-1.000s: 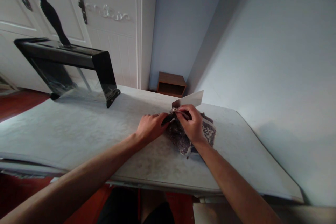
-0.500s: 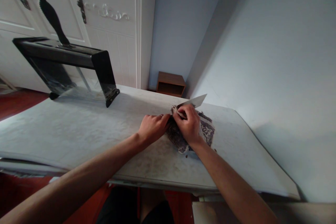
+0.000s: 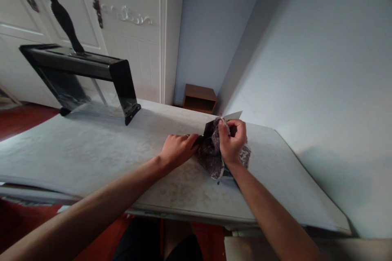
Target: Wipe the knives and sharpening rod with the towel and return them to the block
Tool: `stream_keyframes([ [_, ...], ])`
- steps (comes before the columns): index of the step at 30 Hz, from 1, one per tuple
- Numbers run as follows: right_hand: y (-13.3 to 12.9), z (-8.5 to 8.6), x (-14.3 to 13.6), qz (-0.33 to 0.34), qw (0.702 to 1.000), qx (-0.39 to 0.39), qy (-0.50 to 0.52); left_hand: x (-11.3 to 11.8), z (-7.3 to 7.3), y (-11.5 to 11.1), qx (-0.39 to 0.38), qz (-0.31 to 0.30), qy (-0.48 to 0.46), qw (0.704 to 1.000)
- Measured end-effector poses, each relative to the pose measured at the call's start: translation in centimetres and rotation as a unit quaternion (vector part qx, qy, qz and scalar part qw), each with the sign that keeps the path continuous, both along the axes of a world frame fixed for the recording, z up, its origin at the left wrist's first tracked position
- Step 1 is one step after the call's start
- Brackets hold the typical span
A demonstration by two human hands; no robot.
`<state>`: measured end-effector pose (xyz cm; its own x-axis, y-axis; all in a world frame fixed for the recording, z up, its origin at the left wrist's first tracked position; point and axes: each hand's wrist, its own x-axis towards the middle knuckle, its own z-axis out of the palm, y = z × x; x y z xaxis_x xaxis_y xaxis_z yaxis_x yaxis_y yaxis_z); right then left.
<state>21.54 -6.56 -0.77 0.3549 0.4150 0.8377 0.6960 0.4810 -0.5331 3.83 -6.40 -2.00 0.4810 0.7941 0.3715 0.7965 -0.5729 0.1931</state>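
Observation:
My left hand is closed around the dark handle of a knife, whose broad blade points to the right and away from me. In my right hand I pinch a fold of a patterned purple-brown cloth with pale edging. That fold lies over part of the blade, so the blade's middle is hidden while its pale tip shows beyond my fingers. The rest of the cloth lies bunched on the white tabletop, and something under it is mostly covered.
A black-framed knife block with clear sides stands at the table's back left, a black handle rising from it. Behind are white cabinet doors and a small brown wooden box. A pale wall borders the right side.
My right hand has moved right along the blade, taking the pinched cloth with it. More of the dark blade near the handle now shows. My left hand has stayed nearly in place.

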Motion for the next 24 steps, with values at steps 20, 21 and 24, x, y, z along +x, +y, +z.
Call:
stream_keyframes([
  [20, -0.6, 1.0, 0.5, 0.117, 0.984, -0.007, -0.134, -0.4, 0.0, -0.2, 0.012, -0.017, 0.055, 0.998],
  [21, -0.6, 1.0, 0.3, 0.144, 0.973, -0.009, -0.181, -0.5, 0.0, -0.2, 0.015, -0.019, 0.056, 0.998],
  [24, -0.6, 0.9, 0.2, 0.150, 0.961, -0.005, -0.232, -0.5, -0.2, 0.0, 0.033, -0.026, 0.058, 0.997],
])
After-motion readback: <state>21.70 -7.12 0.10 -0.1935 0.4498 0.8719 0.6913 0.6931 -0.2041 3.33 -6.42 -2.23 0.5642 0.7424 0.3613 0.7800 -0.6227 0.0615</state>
